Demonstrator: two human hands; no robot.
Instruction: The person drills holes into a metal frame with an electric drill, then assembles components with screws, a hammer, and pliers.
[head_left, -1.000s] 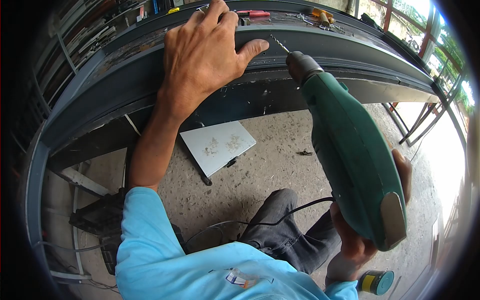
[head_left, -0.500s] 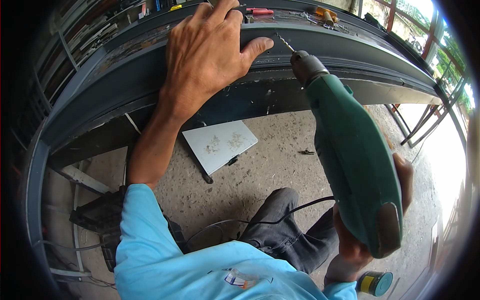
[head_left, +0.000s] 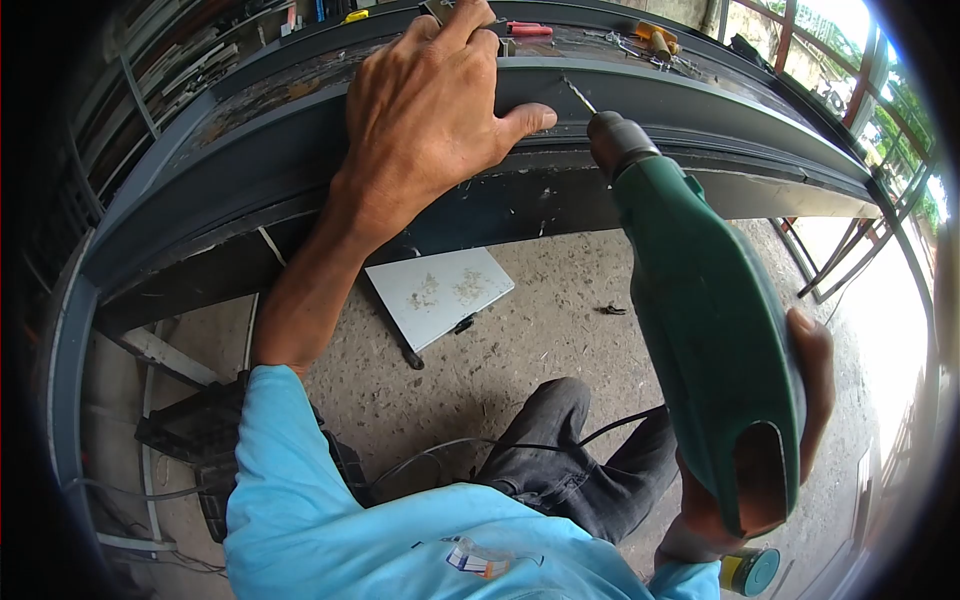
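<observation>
A green corded power drill (head_left: 705, 300) is gripped by its handle in my right hand (head_left: 816, 370), with the palm mostly hidden behind the drill body. Its slim bit (head_left: 578, 95) points up and to the left, the tip right at the face of a dark grey metal profile (head_left: 690, 108). My left hand (head_left: 425, 125) clasps that profile just left of the bit. The thumb lies along its front face while the fingers reach over the upper edge, beside a small metal piece (head_left: 437, 10).
On the bench behind lie a red-handled tool (head_left: 528, 29), an orange item (head_left: 655, 35) and loose metal bits. Below, a white panel (head_left: 440, 297) rests on the concrete floor. The drill's cord (head_left: 540, 444) crosses my leg. A green-and-yellow can (head_left: 755, 571) stands lower right.
The profile and bench sit slightly lower and further right in view. My left hand appears shifted right with them, and the drill's rear has tilted a little. Both grips are unchanged.
</observation>
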